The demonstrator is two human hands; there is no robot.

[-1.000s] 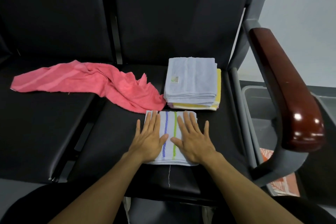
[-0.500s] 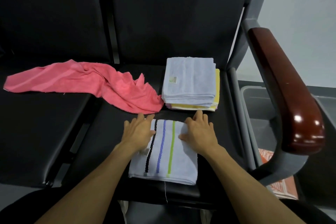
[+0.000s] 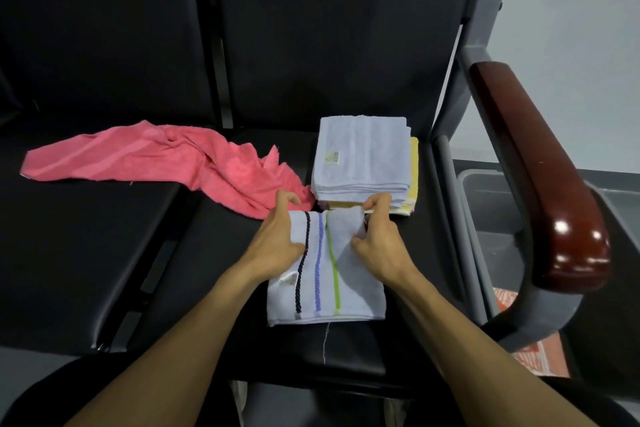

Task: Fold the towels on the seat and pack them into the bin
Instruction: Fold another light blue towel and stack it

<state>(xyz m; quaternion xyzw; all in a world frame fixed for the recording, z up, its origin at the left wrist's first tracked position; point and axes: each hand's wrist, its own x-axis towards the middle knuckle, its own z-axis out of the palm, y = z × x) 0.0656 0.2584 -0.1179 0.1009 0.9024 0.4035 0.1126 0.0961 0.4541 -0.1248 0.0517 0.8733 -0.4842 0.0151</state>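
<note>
Labels first: small white tag (image 3: 333, 157) on top towel of the stack, green mark plus dark print, too small to read. Another shiny tag (image 3: 288, 279) on the striped towel's left side nr the left wrist, print unreadable.

Striped towel (image 3: 325, 291): pale blue-white, folded to a rough rectangle, lying on front of the right-hand black seat (image 3: 408, 253). Three stripes run front to back: black twisted cord, blue, lime green. Loose white thread hangs from its front edge over the seat. Far edge is lifted, far right corner curled up and over.

Left hand (image 3: 277, 239): fingers curled round far left corner of the striped towel, thumb on top, gripping it. Right hand (image 3: 377, 236): thumb and fingers pinching the raised far right corner.

Stack of folded towels (image 3: 363, 156) just behind the hands, toward seat back: light blue on top, yellow and pale layers under, edges showing on the right side. Right fingertips nearly touch its front edge.

Pink towel (image 3: 166, 159): unfolded, crumpled, stretched across the gap btwn left and right seats, its right end just beside the stack and the left hand.

Grey bin (image 3: 485, 191) on the floor, right of the seat, behind the dark red armrest (image 3: 540, 170). Orange patterned thing (image 3: 533, 354) lower down, partly hidden.
</note>
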